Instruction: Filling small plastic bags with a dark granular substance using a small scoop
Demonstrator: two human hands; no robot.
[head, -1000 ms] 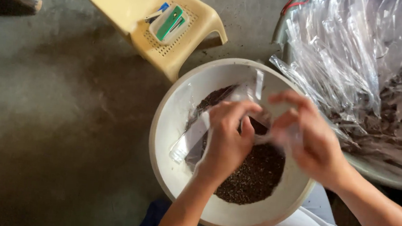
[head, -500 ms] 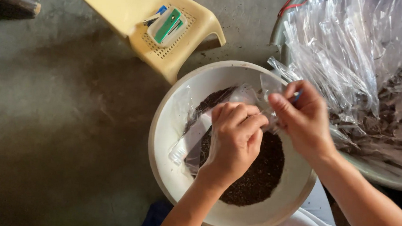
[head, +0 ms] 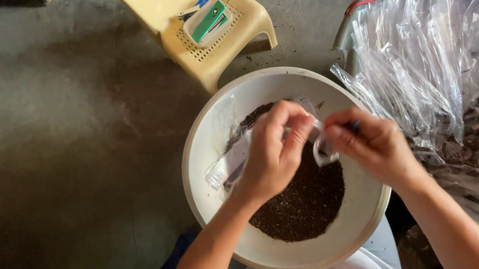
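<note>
Hands meet over the white basin [head: 213,167] of dark soil [head: 309,198]: left hand [head: 272,154], risen since a second ago, and right hand [head: 374,143] pinch a small clear bag [head: 322,150]; yellow stool [head: 223,52] at eleven o'clock.
</note>
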